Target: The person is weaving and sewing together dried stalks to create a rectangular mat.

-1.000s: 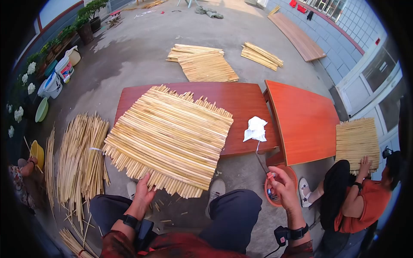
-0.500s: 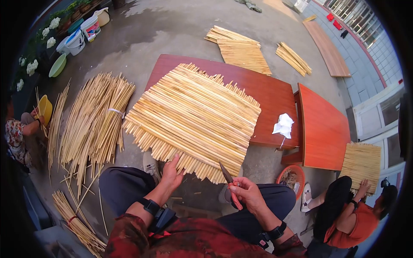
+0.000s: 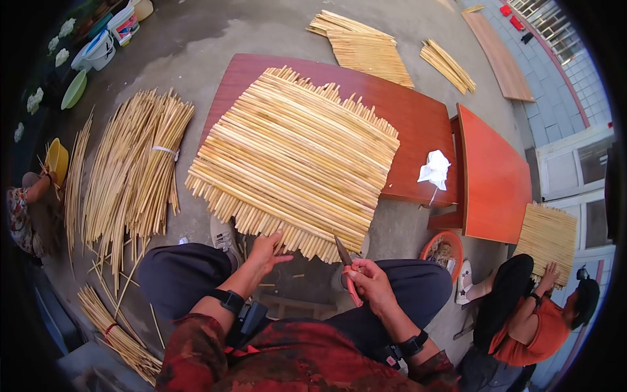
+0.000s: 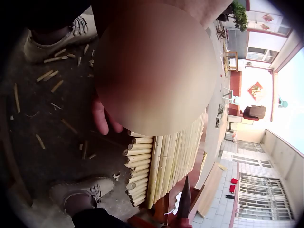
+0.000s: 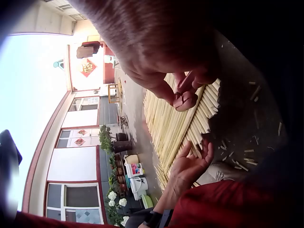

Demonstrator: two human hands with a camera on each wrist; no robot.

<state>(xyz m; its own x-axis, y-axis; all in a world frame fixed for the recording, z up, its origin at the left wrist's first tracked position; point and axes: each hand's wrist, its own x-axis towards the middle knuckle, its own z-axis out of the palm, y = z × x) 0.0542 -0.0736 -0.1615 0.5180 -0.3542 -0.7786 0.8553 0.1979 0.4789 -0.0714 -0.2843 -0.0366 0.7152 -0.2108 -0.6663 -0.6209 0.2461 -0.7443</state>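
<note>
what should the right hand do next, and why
Perhaps bring the red-handled tool onto one protruding stalk end of the mat: its near edge is uneven, the right hand holds the tool beside it, and the left hand touches that edge.

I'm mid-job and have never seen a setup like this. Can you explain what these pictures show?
No machine here: a person's bare left hand and right hand do the work. The wide picture looks forward and down from the head; the other two look from each wrist, with a blur over the middle of the left one. A mat of stalks lies partly over the dark red table, past its near edge; a crumpled white piece lies to its right. The left hand touches the mat's near edge; whether it grips is unclear. The right hand holds a red-handled tool with a dark pointed end.
</note>
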